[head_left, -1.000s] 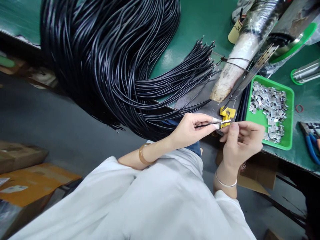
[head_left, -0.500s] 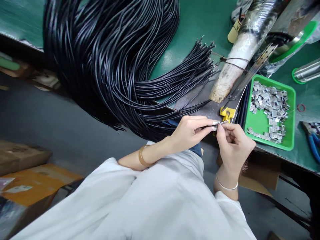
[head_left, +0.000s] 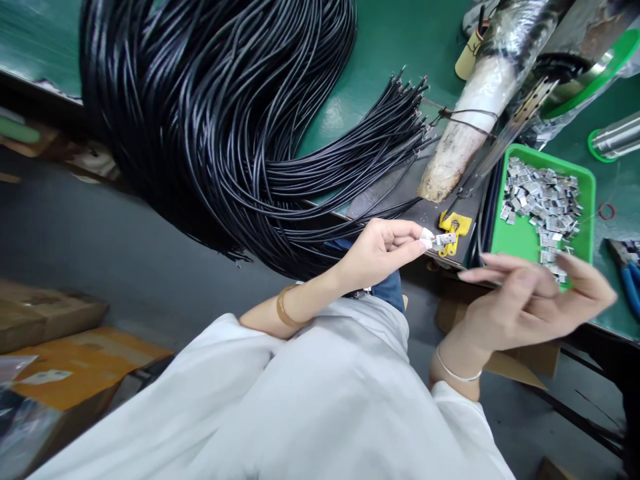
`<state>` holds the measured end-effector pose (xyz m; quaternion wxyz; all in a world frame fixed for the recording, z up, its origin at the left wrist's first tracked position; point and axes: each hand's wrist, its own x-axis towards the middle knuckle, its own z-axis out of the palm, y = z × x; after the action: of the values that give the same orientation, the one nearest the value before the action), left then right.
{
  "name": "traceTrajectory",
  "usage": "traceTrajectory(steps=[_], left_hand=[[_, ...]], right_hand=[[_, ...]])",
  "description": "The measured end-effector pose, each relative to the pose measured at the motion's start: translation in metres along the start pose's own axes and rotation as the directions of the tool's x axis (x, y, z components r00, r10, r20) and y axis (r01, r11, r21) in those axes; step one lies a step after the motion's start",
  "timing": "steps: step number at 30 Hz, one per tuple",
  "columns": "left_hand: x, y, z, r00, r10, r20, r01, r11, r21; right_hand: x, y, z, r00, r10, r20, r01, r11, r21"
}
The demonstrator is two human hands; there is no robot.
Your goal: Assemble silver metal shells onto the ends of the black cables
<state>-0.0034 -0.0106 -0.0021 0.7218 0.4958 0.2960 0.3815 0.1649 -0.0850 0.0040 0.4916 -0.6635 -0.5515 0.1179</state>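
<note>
Between the thumb and fingertips of my left hand (head_left: 383,250) is a small silvery metal connector (head_left: 445,239); whether a cable is attached behind it is hidden by the fingers. Over the front edge of the green tray (head_left: 590,220) my right hand (head_left: 535,300) is open, its fingers spread and slightly blurred. A thin pale strand rises near its fingertips, and I cannot tell if they touch it. Many small metal connector pieces (head_left: 543,197) lie in that tray. Just behind the held connector sits a yellow clamp-like fixture (head_left: 456,225) at the table edge.
A large bundle of black cables (head_left: 200,120) covers the left of the green table (head_left: 380,40), stripped ends pointing right. A white, stained duct (head_left: 465,133) hangs low over the middle. Blue-handled pliers (head_left: 627,273) and a spool of silvery wire (head_left: 617,141) lie right. Cardboard boxes stand below.
My right hand has let go of the connector and moved right to the tray, its fingers opening. My left hand has stayed nearly in place, and the connector now shows its flat face.
</note>
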Motion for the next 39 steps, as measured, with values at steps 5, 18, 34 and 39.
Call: traceTrajectory(steps=[5,18,34,39], left_hand=[[0.006,-0.002,0.001,1.000,-0.007,-0.014,0.007,0.998,0.054],[0.022,-0.002,0.006,0.987,0.110,-0.116,-0.091,0.983,0.159],[0.024,0.011,-0.001,0.999,-0.037,-0.038,0.041,0.993,0.113],[0.024,0.010,-0.002,0.996,-0.085,-0.032,0.088,0.990,0.107]], right_hand=[[0.001,0.001,0.012,0.995,-0.102,0.009,0.102,0.992,-0.069],[0.010,0.007,0.029,0.945,-0.311,-0.100,0.299,0.947,-0.120],[0.014,-0.003,0.026,0.922,-0.373,-0.103,0.351,0.917,-0.188],[0.014,-0.002,0.027,0.925,-0.366,-0.098,0.341,0.917,-0.205]])
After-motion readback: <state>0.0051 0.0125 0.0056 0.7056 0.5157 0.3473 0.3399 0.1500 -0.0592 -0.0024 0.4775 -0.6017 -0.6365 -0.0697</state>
